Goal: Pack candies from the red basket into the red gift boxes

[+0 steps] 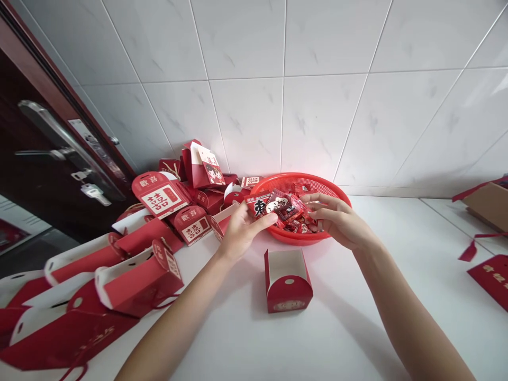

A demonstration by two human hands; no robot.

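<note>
My left hand [243,228] holds several wrapped candies [265,205] between thumb and fingers, over the left part of a red plastic basket [342,197]. Inside the basket lie more red-wrapped candies [304,227]. My right hand [337,218] reaches in from the right, its fingers curled at the candies' right side; whether it grips one is hard to see. Just in front of the basket stands a small red box [289,293], its top open and its pale inside showing no contents.
Many red boxes [138,280], some open, crowd the left side, with more piled [164,198] by the tiled wall. A cardboard box [488,205] and a red item [492,278] lie far right. A door handle [51,127] is at left.
</note>
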